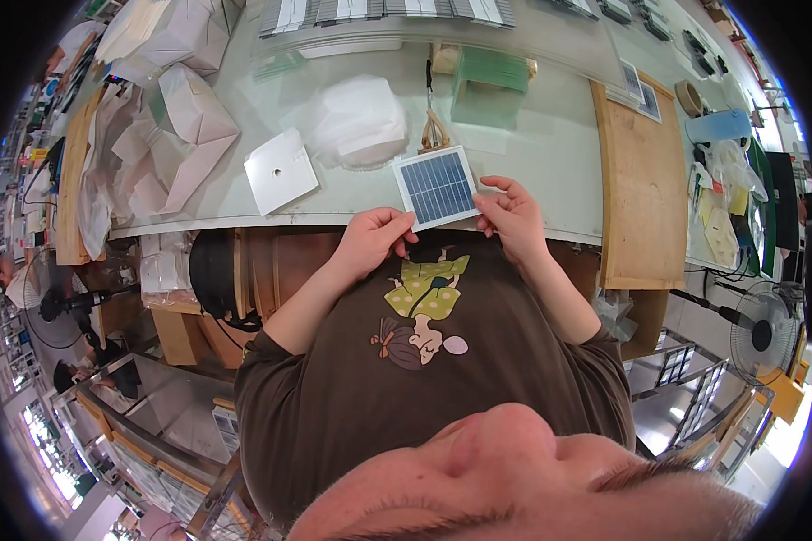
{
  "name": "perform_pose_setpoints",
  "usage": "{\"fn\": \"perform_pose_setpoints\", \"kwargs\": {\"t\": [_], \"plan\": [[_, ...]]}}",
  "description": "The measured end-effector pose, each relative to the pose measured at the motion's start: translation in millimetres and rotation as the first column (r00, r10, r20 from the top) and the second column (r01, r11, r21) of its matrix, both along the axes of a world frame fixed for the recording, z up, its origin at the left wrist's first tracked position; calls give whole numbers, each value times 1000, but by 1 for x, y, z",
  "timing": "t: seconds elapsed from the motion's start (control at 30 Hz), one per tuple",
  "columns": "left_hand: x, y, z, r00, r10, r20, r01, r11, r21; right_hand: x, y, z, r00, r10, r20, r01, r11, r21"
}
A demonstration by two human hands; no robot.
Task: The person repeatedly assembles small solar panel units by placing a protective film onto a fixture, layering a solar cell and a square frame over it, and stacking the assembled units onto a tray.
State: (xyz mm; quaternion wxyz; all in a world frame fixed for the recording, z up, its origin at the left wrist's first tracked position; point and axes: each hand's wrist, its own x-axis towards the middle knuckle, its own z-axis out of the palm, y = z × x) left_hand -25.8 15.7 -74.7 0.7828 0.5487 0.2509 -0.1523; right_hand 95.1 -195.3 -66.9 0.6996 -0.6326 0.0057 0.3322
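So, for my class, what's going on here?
A person is holding a small white-edged solar panel at the table's front edge. The left hand grips its lower-left corner, the right hand its right side. A white square piece lies on the table to the left.

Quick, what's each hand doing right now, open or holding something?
Left hand: closed, holding the blue, white-bordered square solar panel near its lower-left corner.
Right hand: closed, holding the same panel at its right edge.
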Motion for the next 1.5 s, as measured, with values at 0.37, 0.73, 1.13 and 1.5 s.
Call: {"fn": "perform_pose_setpoints", "kwargs": {"t": [0.37,0.73,1.13,1.5], "plan": [[6,4,5,999,16,-44,-15,1000,27,0,6,-2,999,-32,17,32,999,-26],[5,0,10,991,-81,-105,95,985,141,-4,-9,-5,999,12,-49,-15,998,-63],[4,12,5,888,-36,459,-262,781,567,70,-146,22,900,-360,246,412,887,-207],[10,22,-30,775,-23,632,-533,514,672,339,-272,-29,639,-525,563,752,581,-312]]}}
